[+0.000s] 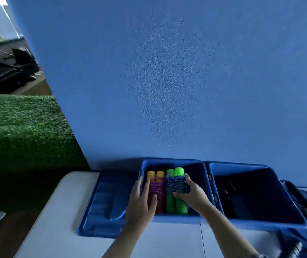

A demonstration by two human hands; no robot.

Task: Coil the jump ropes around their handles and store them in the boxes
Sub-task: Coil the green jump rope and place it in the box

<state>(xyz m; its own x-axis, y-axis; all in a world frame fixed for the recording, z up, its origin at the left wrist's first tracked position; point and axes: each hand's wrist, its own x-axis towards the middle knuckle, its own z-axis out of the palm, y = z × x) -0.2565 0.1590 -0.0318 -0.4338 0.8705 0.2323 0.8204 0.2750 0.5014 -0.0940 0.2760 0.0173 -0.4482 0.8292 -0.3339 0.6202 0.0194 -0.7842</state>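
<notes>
To the left of my left hand (141,200) the lid (104,203) of the box lies flat on the white table (160,244), touching the box, I think so that it is out of the way while I fill the box. My left hand is open, the fingers stretched and resting on the orange jump rope (155,190), which already lies in the left part of the first box (174,163) with a purple cord wound around its two handles. I judge that I press it there so it keeps its place against the wall and leaves room beside it. Just to the right, my right hand (191,196) is closed around the green jump rope (176,190); the fingers hold the bundle where the dark blue cord is coiled around the two handles, probably so that the coil does not come loose while I set it down. This rope is inside the same box, just beside the orange one. To the right of my right hand stands the second box (257,194), touching the first one. It is very dark inside; I see something black there, but I cannot tell what it is.
</notes>
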